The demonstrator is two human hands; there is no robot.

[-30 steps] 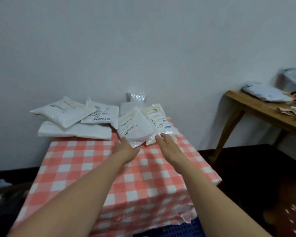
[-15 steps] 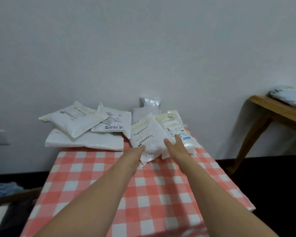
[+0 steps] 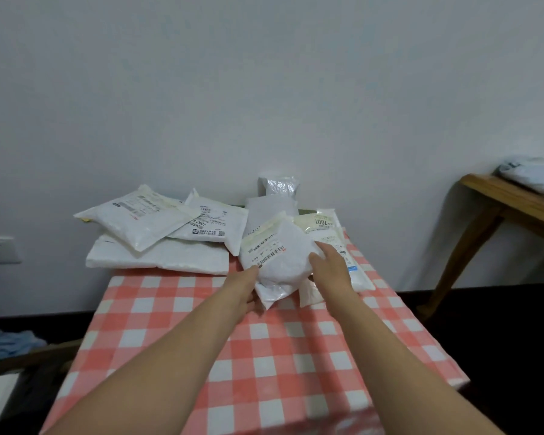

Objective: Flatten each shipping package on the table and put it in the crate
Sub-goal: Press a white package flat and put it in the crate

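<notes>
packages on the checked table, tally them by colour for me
white packages: 5
grey package: 1
shiny silver package: 1
total: 7 in view; the left hand and the right hand are on one white package

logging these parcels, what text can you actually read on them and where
"6-2801": label on the middle package, its start hidden
"7001", roughly: cream package at the right
held package: barcodes, digits too blurred to read
other labels: too small to read
</notes>
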